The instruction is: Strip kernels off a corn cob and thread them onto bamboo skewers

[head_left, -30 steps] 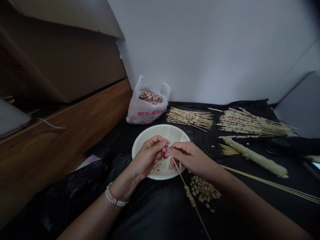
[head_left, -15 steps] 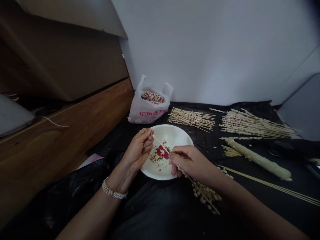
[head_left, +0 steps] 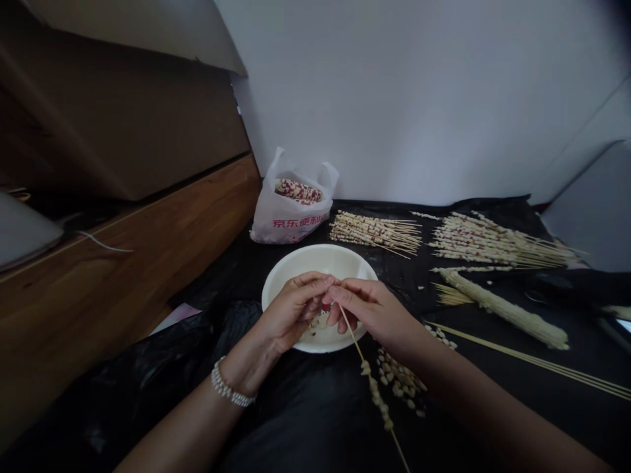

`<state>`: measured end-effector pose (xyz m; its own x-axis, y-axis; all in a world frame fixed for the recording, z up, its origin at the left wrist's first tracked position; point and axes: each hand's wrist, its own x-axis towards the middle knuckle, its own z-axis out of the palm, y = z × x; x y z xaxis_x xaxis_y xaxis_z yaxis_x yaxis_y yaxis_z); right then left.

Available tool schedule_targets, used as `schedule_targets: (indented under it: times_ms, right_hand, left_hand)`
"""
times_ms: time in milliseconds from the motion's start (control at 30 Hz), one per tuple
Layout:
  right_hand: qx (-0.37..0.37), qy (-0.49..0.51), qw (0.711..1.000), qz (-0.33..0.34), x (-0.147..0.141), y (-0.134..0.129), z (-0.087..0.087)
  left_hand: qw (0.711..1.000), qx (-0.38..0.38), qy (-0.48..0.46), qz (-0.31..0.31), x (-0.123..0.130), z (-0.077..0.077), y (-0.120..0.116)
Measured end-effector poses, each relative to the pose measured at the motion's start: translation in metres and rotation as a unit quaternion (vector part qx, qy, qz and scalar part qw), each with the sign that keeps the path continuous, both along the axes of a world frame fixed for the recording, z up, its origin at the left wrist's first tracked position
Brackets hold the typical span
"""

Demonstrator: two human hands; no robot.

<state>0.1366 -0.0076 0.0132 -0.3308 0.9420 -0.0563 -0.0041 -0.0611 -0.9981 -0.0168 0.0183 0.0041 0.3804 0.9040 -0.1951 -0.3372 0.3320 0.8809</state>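
My left hand (head_left: pixel 296 309) and my right hand (head_left: pixel 369 309) meet fingertip to fingertip over a white bowl (head_left: pixel 276 276). Between my right thumb and fingers is the upper end of a thin bamboo skewer (head_left: pixel 353 338), which slants down toward me. Pale corn kernels (head_left: pixel 377 397) are threaded along its lower part. My left fingers are pinched together at the skewer's tip; whatever they hold is hidden. Loose kernels lie in the bowl, partly covered by my hands, over a red printed pattern.
Behind the bowl stands a plastic bag (head_left: pixel 290 220) with speckled corn cobs. Kernel-laden skewers (head_left: pixel 374 233) lie in two bundles to the right. Nearer are a stripped cob (head_left: pixel 507 309), bare skewers (head_left: pixel 532 361) and loose pale kernels (head_left: pixel 399 381) on black plastic sheeting.
My hands have come together over the bowl, the right moving up to the left at the skewer's tip. The skewer now points more steeply toward me, its threaded kernels in plain sight.
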Motion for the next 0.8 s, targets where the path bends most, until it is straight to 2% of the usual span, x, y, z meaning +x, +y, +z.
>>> schedule_targets:
  times_ms: [100,200,300,433,600,700,800]
  right_hand:
    - [-0.021,0.004,1.0,-0.005,-0.0017,0.0001,-0.0012]
    - [-0.041,-0.002,0.999,0.001,-0.0037,-0.0018,-0.002]
    - [-0.057,-0.002,0.998,0.002,-0.0064,-0.0051,-0.0008]
    - [-0.059,0.028,0.998,-0.008,-0.0081,-0.0064,0.0004]
    - [-0.05,0.063,0.996,-0.038,-0.0048,-0.003,-0.0016]
    - [-0.048,0.05,0.997,-0.028,-0.004,-0.0024,-0.0011]
    - [-0.079,0.044,0.996,-0.016,-0.0058,-0.0037,0.0008]
  left_hand:
    - [0.999,0.034,0.001,0.006,0.0029,0.0004,-0.0036]
    - [0.996,0.056,-0.001,0.063,0.003,0.0047,-0.0043]
    - [0.994,0.04,-0.009,0.099,0.0006,0.0084,-0.0024]
    - [0.998,0.001,-0.014,0.056,-0.0006,0.0048,-0.0015]
    - [1.0,0.018,-0.02,-0.016,0.002,-0.001,-0.0055]
    - [0.999,0.042,-0.021,0.001,0.0034,-0.0002,-0.0081]
    - [0.997,0.061,-0.007,0.042,0.0033,0.0039,-0.009]
